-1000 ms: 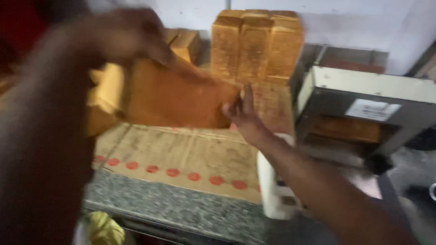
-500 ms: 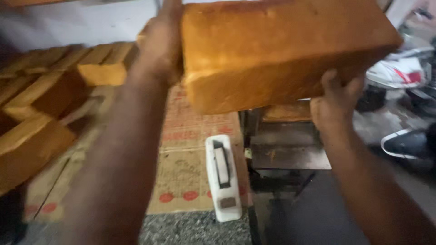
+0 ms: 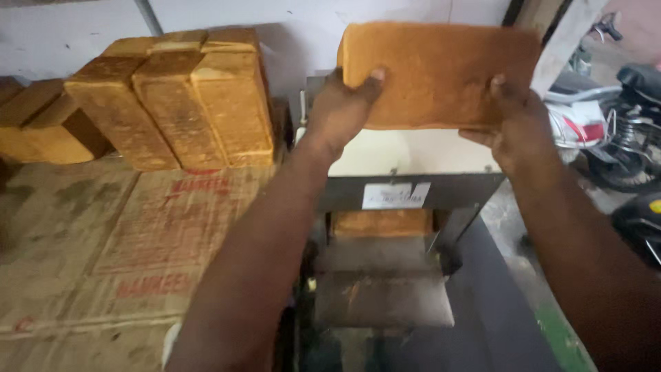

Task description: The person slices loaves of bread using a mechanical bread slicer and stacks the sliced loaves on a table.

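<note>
I hold a long golden-brown bread loaf (image 3: 437, 72) lengthwise above the top of a metal slicing machine (image 3: 413, 189). My left hand (image 3: 341, 110) grips the loaf's left end, thumb on its front face. My right hand (image 3: 516, 120) grips the right end. Under the machine's cream top, another loaf (image 3: 382, 222) sits in the opening, above a worn metal chute (image 3: 382, 293).
Several upright loaves (image 3: 179, 103) stand against the wall at the left, more loaves (image 3: 41, 124) lying beside them. Flattened cardboard (image 3: 96, 255) covers the counter. Parked scooters (image 3: 606, 131) stand at the right beyond a wooden post (image 3: 561, 41).
I lifted the loaf from the stack and carried it right. The view swung with it, and the loaf now sits over the slicing machine.
</note>
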